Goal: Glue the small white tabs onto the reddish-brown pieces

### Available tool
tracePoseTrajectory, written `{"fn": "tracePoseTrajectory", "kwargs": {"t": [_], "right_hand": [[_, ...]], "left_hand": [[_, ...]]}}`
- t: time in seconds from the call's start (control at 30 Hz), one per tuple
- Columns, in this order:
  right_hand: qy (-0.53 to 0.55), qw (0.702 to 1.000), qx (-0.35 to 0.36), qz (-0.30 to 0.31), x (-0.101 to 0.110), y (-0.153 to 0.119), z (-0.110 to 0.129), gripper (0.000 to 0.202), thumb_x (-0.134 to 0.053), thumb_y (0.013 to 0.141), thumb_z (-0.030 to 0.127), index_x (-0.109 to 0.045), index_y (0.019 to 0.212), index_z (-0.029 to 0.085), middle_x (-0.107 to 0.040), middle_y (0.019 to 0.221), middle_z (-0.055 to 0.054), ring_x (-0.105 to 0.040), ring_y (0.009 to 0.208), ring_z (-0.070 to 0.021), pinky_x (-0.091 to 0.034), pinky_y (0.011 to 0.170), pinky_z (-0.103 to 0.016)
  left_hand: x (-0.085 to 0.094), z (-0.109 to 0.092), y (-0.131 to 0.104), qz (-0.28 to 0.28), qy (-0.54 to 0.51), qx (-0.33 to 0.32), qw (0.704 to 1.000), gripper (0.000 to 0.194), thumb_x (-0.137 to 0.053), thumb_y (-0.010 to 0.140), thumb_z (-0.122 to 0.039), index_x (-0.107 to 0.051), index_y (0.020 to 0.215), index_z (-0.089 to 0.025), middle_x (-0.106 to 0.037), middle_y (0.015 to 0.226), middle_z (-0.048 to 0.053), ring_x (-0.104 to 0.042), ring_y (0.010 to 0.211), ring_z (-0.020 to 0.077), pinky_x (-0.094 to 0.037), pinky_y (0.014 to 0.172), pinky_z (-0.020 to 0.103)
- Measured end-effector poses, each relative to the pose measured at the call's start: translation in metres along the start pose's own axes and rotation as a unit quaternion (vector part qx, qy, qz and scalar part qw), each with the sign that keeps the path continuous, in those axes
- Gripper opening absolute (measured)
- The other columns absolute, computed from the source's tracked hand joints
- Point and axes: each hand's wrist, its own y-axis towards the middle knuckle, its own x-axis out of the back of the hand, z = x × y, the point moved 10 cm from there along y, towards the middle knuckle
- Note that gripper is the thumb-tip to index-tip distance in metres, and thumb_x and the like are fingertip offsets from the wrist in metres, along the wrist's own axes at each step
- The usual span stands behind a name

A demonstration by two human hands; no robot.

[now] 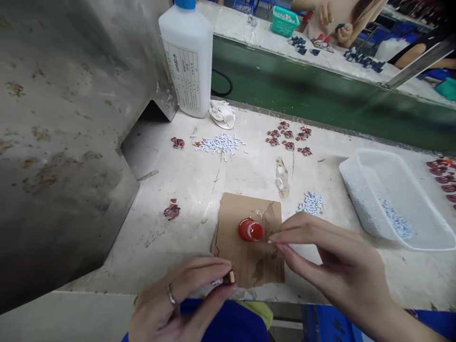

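Observation:
My left hand (181,297), with a ring on one finger, grips a small dark figurine (228,277) between thumb and fingers near the table's front edge. Most of the figurine is hidden by the fingers; a tan end shows. My right hand (331,256) pinches a tiny whitish piece (270,241) at its fingertips. Just left of those fingertips, a small red cup (245,230) holding glossy liquid sits on a piece of cardboard (231,213). Beyond the right hand lies a small pile of pale blue curved pieces (311,203).
Brown animal figurines (288,133) stand in a group at the back. Another pale pile (223,144) lies near a large white bottle (190,61) and crumpled cloth (223,114). A clear plastic bin (402,190) is at right, metal housing (64,142) at left. A co-worker's hands (344,34) show across the bench.

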Motion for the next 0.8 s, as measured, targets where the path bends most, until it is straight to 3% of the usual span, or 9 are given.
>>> {"fn": "tracePoseTrajectory", "kwargs": {"t": [0.23, 0.53, 0.67, 0.8], "right_hand": [[0.123, 0.992, -0.003, 0.013, -0.023, -0.002, 0.015, 0.017, -0.069, 0.089, 0.002, -0.075, 0.096, 0.016, -0.078, 0.093, -0.004, -0.075, 0.088, -0.0115, -0.062, 0.080, -0.019], [0.162, 0.986, -0.010, 0.020, -0.030, -0.002, 0.013, 0.016, -0.069, 0.090, 0.002, -0.076, 0.097, 0.014, -0.076, 0.090, -0.006, -0.075, 0.083, -0.0142, -0.064, 0.074, -0.025], [0.117, 0.992, 0.027, 0.036, -0.031, -0.009, 0.019, 0.018, -0.068, 0.091, 0.002, -0.074, 0.105, 0.012, -0.075, 0.097, -0.009, -0.075, 0.087, -0.0133, -0.064, 0.076, -0.020], [-0.046, 0.990, 0.126, 0.055, -0.030, -0.024, 0.037, 0.025, -0.057, 0.100, 0.006, -0.070, 0.122, 0.007, -0.074, 0.112, -0.014, -0.072, 0.110, -0.0148, -0.059, 0.097, -0.018]], "left_hand": [[-0.010, -0.003, 0.001, 0.006, -0.036, 0.008, 0.999, 0.030, -0.075, 0.087, -0.014, -0.069, 0.110, -0.033, -0.078, 0.104, -0.014, -0.076, 0.086, 0.0032, -0.061, 0.086, 0.006], [-0.012, -0.002, 0.005, 0.020, -0.021, 0.016, 0.999, 0.033, -0.077, 0.084, -0.012, -0.070, 0.109, -0.033, -0.078, 0.103, -0.014, -0.077, 0.084, 0.0040, -0.062, 0.084, 0.007], [-0.012, -0.004, 0.004, 0.018, -0.012, 0.007, 1.000, 0.031, -0.079, 0.082, -0.013, -0.071, 0.105, -0.032, -0.079, 0.100, -0.014, -0.077, 0.079, 0.0065, -0.065, 0.080, 0.011], [-0.010, -0.005, 0.005, -0.006, -0.004, 0.006, 1.000, 0.030, -0.080, 0.081, -0.014, -0.073, 0.102, -0.034, -0.079, 0.099, -0.016, -0.077, 0.078, 0.0052, -0.063, 0.083, 0.008]]}}
